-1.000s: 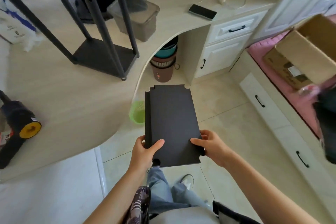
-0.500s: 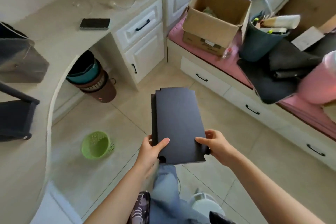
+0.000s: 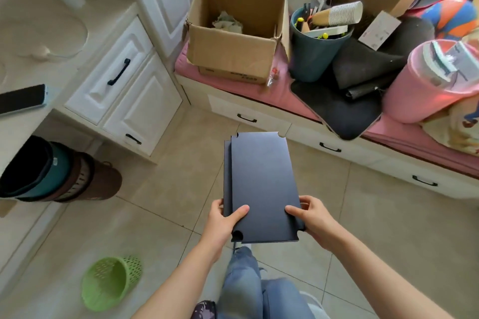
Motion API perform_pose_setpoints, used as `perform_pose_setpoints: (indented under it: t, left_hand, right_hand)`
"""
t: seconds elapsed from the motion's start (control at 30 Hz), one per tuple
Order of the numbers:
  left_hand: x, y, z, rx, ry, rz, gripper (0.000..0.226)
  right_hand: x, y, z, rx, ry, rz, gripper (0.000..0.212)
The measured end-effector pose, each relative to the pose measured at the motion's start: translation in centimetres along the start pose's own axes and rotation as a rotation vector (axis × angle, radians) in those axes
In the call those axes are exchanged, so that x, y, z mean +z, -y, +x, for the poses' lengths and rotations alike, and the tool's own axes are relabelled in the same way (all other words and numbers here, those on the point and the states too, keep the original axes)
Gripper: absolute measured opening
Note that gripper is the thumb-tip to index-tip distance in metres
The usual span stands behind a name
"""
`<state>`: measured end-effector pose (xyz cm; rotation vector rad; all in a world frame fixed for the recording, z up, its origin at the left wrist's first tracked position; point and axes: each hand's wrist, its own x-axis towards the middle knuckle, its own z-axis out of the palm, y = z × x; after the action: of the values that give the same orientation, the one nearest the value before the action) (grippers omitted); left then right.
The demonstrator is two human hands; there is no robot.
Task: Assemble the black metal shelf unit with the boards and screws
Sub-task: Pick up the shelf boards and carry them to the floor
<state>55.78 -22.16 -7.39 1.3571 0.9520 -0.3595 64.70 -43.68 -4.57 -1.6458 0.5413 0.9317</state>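
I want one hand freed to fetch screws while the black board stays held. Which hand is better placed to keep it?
Probably the left hand: it grips the black board at its near left corner, thumb well onto the top. The right hand only pinches the near right edge.

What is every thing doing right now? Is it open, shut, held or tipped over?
Black boards: held in the air, stacked.
Left hand: gripping the boards' near left edge.
Right hand: gripping the near right edge.
Cardboard box: open, upright.
Green basket: tipped on its side.
White drawer: shut.
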Motion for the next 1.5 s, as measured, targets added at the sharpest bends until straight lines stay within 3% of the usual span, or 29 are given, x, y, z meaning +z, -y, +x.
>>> perform_pose_setpoints:
  t: [0.17,0.37,0.53,0.83,1.07,1.27,1.5]
  left_hand:
    - [2.5,-0.4,4.7,-0.038,-0.066,0.053,0.092]
    - [6.1,2.8,10.7,-0.083,-0.135,0.044,0.077]
    - [8.8,9.0,18.5,-0.128,-0.18,0.058,0.069]
    - [9.8,23.3,34.5,-0.276,-0.134,0.152,0.078]
    - [8.7,32.8,45.0,-0.384,-0.088,-0.042,0.076]
    - [8.0,36.5,50.8,-0.372,-0.08,-0.135,0.058]
    - [8.2,38.6,53.3,-0.361,-0.084,-0.127,0.059]
  right_hand:
    - [-1.1,0.1,5.6,0.049,-0.04,0.028,0.036]
    - [-2.2,-2.6,13.8,0.071,-0.036,-0.014,0.035]
    - [-2.4,-8.4,22.9,0.077,-0.029,-0.026,0.035]
    - [-0.5,-20.5,40.4,0.117,-0.023,-0.149,0.036]
    - [2.5,-27.1,51.8,0.092,0.024,-0.28,0.031]
    - [4.4,-29.8,57.8,0.087,0.042,-0.298,0.036]
    - [4.8,-31.5,60.2,0.052,0.021,-0.283,0.033]
